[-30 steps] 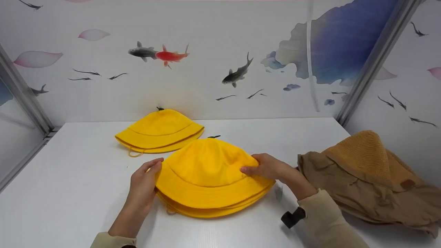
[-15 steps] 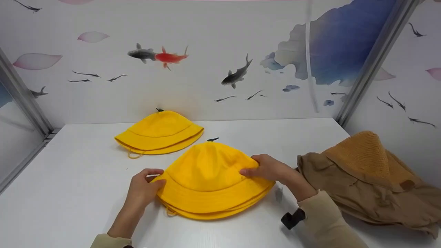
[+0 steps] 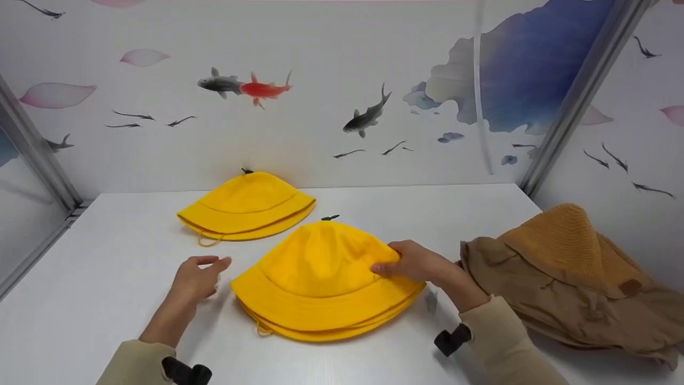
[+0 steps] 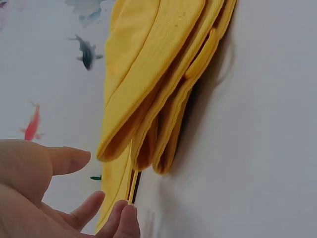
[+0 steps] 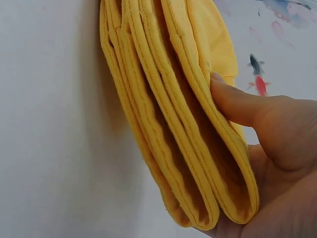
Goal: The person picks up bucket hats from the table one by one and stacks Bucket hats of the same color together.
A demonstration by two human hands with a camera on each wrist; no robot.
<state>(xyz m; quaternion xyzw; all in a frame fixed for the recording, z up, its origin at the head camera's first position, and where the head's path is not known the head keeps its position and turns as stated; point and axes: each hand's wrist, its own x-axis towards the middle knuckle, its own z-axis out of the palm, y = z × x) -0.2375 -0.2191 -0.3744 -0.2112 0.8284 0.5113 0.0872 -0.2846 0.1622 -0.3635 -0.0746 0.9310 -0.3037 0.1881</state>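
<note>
Yellow bucket hats (image 3: 320, 267), folded flat and stacked, lie on the white table in front of me, with a dark stem-like tip on the crown. My right hand (image 3: 422, 264) grips the right side of this stack, thumb on top; in the right wrist view the layered brims (image 5: 173, 109) run past the thumb. Just off the stack's left end is my left hand (image 3: 195, 283), holding nothing. Its thumb and fingers are spread apart beside the brim ends (image 4: 143, 144) in the left wrist view. A thin cord loop (image 3: 263, 328) hangs out under the brim.
Another folded yellow hat (image 3: 251, 206) lies behind, to the left, near the back wall, its cord loop on the table (image 3: 128, 256). At the right sits a heap of brown cloth (image 3: 577, 315) with a tan knitted hat (image 3: 561, 246) on top. Printed panels enclose the table.
My left hand has let go of the hat stack's left brim and drawn away to the left. The right hand keeps its grip, and the stack has barely shifted.
</note>
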